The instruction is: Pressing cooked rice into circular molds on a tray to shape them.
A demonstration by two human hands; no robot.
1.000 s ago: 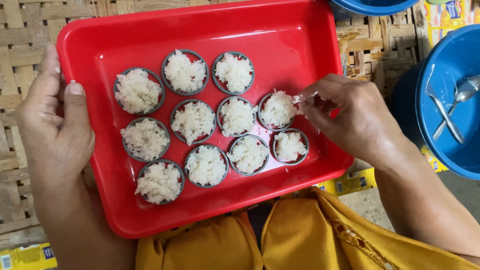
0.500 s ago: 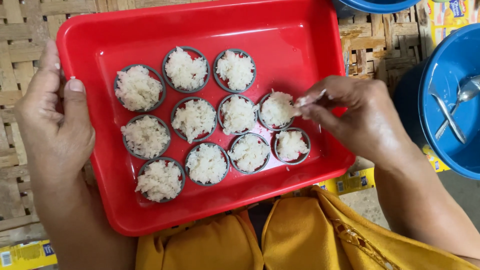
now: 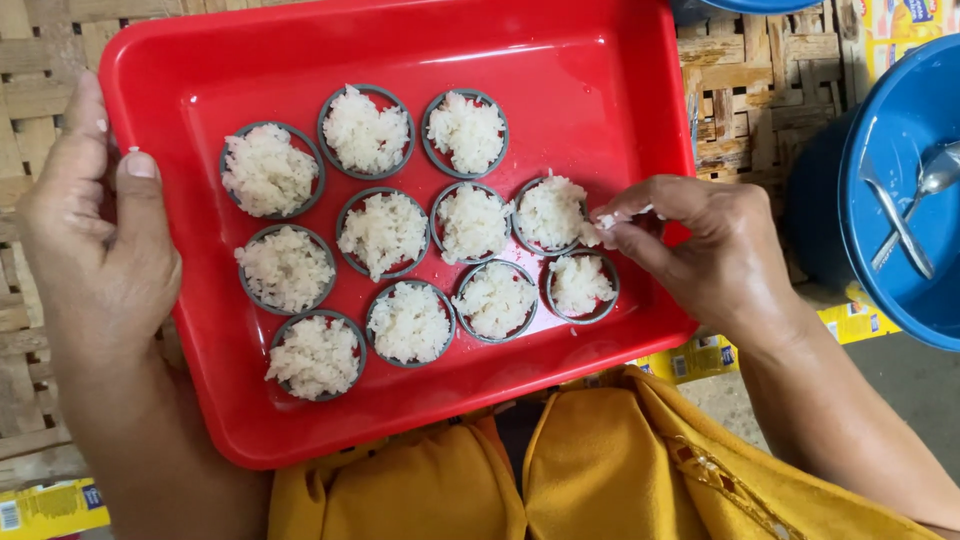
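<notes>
While left hand [image 3: 95, 250] grips the tray [image 3: 600, 70] rim at its left edge, right hand [image 3: 700, 250] pinches a bit of rice [image 3: 606, 220] between fingertips, just beside the rightmost cup [image 3: 550, 212]. Ten rice-filled cups sit in the red tray, close together. Blue bowl [image 3: 890, 120] with spoons [image 3: 915, 205] sits right of it, well apart. Woven mat [image 3: 760, 90] underneath; yellow cloth [image 3: 620, 470] below.

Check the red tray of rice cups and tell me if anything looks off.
One thing: the grey round rice cup nearest the right hand has white rice spilling over its right rim onto the red plastic tray. The other cups' rice stays inside their rims.
</notes>
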